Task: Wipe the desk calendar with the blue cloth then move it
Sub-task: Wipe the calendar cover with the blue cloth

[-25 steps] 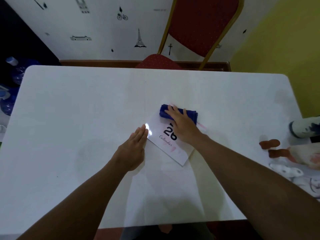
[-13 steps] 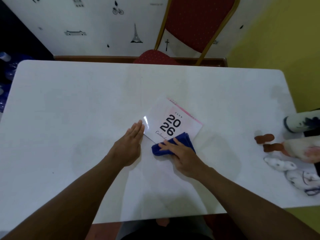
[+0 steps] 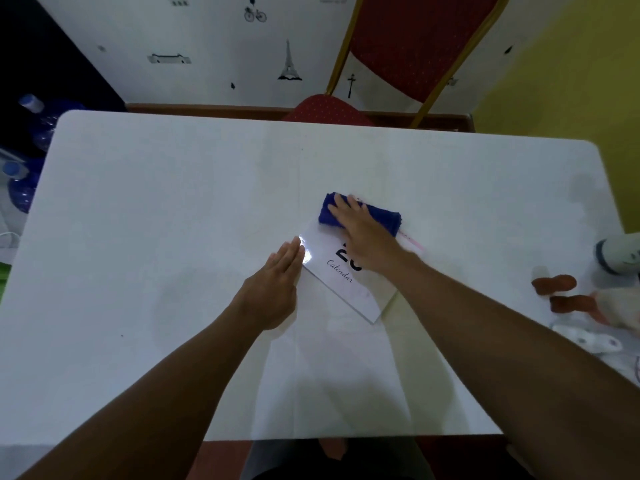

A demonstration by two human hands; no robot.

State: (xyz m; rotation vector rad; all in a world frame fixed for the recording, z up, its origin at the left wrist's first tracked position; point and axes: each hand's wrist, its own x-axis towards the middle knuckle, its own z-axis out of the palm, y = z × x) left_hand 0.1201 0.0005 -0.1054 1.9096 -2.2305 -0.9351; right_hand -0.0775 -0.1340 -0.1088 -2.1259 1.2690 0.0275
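White desk calendar (image 3: 349, 282) lies flat mid-table (image 3: 156, 237) (rotated, long axis running near-right to far-left). Right hand (image 3: 363, 233) presses the blue cloth (image 3: 360, 214) flat on its far edge; left hand (image 3: 273, 289), flat and empty, braces its left corner.

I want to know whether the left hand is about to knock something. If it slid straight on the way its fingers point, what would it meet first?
The left hand points up-right, fingertips already at the calendar corner. It would likely push that calendar first.

The desk calendar (image 3: 341, 271) cover is glossy beside the left fingertips (image 3: 296, 245); the blue cloth (image 3: 360, 214) under the right fingers (image 3: 346, 211) is soft, napped fabric.
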